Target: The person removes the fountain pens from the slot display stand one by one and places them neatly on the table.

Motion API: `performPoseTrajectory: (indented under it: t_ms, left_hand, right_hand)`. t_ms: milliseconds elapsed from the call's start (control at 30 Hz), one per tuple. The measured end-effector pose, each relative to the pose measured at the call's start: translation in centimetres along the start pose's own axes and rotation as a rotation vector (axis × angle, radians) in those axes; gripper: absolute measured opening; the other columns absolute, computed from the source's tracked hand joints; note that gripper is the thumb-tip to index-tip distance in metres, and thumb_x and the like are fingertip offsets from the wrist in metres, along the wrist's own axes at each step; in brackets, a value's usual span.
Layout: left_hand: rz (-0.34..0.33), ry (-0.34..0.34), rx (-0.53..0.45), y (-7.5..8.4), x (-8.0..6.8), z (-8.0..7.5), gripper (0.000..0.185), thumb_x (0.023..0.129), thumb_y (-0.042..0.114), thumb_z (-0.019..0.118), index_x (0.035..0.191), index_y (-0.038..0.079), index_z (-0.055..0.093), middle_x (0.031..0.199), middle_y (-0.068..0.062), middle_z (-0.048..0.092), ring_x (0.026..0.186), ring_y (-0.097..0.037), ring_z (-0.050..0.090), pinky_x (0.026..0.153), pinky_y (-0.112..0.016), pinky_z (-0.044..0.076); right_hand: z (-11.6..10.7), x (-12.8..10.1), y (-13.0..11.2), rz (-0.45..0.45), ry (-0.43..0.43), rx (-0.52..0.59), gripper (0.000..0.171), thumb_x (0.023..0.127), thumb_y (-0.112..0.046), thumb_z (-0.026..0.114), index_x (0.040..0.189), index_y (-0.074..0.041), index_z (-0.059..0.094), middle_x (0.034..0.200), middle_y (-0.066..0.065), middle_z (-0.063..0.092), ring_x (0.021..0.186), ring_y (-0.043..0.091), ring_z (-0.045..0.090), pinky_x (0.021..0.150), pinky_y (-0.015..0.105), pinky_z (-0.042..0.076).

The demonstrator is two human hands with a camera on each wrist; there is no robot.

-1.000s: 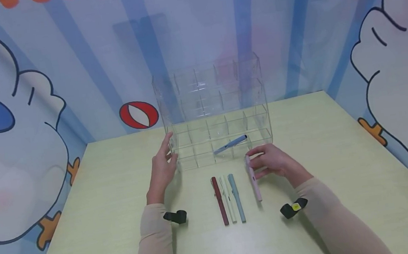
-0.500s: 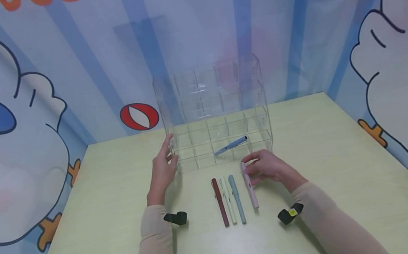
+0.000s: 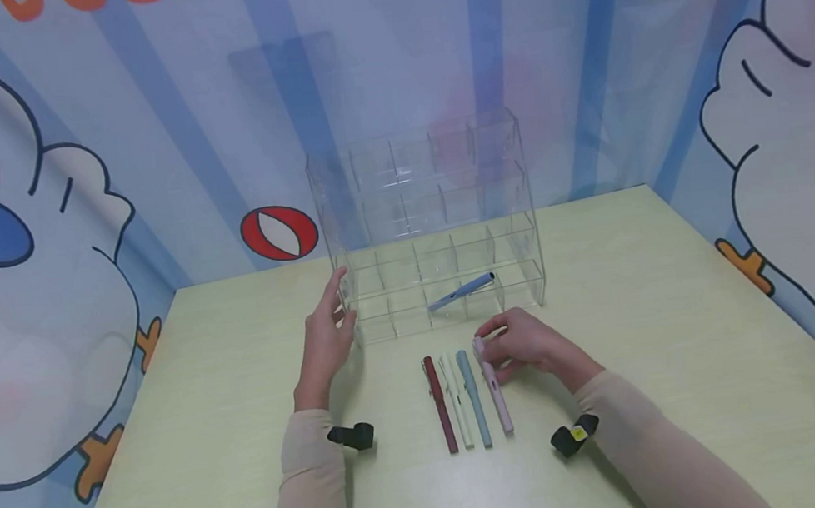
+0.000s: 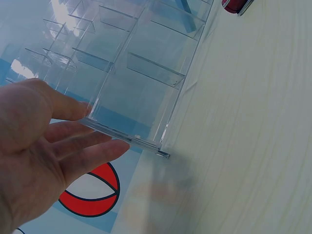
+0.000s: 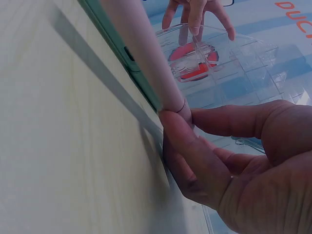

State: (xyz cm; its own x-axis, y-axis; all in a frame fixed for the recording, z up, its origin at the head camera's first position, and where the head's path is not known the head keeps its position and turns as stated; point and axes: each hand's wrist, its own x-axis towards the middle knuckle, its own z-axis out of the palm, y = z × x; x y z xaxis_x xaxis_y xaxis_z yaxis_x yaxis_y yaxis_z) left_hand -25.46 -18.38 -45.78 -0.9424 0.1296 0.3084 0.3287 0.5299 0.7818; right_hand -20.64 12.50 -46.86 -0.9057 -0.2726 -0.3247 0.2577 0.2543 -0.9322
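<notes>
Right hand (image 3: 527, 345) fingers pinch the pink pen's (image 3: 494, 391) far end; its length runs toward the table's (image 3: 691, 356) near edge; left hand (image 3: 327, 339) lies open.

We seem to be in a staged recording booth, not a lived-in room: printed cartoon backdrop panels (image 3: 37, 246) with blue stripes and a red-and-white ball (image 3: 279, 232) wall in a pale green surface (image 3: 687, 323) on three sides, which bears a clear acrylic organizer (image 3: 434, 226) and pens (image 3: 465, 398).
</notes>
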Motion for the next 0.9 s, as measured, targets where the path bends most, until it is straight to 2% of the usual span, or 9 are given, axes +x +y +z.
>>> performPoseTrajectory:
  t_ms: [300, 467, 633, 900]
  left_hand:
    - [0.0, 0.002, 0.0, 0.0, 0.0, 0.0, 0.073, 0.098, -0.003, 0.058, 0.157, 0.03, 0.032, 0.146, -0.027, 0.048, 0.122, -0.041, 0.058, 0.098, -0.052, 0.05]
    - [0.004, 0.007, 0.003, 0.0, -0.1, 0.1, 0.072, 0.097, -0.003, 0.058, 0.157, 0.028, 0.033, 0.145, -0.028, 0.048, 0.122, -0.042, 0.058, 0.098, -0.053, 0.05]
    - [-0.001, 0.002, 0.006, -0.1, 0.0, 0.1, 0.071, 0.098, -0.002, 0.058, 0.157, 0.028, 0.032, 0.145, -0.028, 0.048, 0.122, -0.042, 0.058, 0.098, -0.053, 0.05]
    - [-0.004, 0.001, 0.003, 0.0, 0.0, 0.1, 0.072, 0.098, -0.003, 0.058, 0.157, 0.029, 0.032, 0.144, -0.029, 0.048, 0.122, -0.042, 0.058, 0.097, -0.053, 0.05]
  right_hand:
    - [0.7, 0.0, 0.0, -0.007, 0.052, -0.086, 0.035, 0.086, 0.008, 0.067, 0.119, 0.013, 0.059, 0.092, 0.02, 0.068, 0.072, 0.022, 0.07, 0.063, 0.037, 0.062]
    - [1.0, -0.1, 0.0, -0.021, 0.11, -0.203, 0.035, 0.083, 0.005, 0.072, 0.116, 0.012, 0.063, 0.089, 0.016, 0.07, 0.071, 0.021, 0.07, 0.065, 0.035, 0.061]
    - [1.1, -0.1, 0.1, -0.037, 0.142, -0.321, 0.035, 0.082, 0.0, 0.074, 0.114, 0.009, 0.066, 0.088, 0.011, 0.069, 0.068, 0.016, 0.066, 0.061, 0.03, 0.058]
    - [1.3, -0.4, -0.2, -0.028, 0.133, -0.345, 0.036, 0.083, -0.001, 0.072, 0.117, 0.008, 0.064, 0.084, 0.01, 0.07, 0.061, 0.016, 0.067, 0.055, 0.031, 0.057]
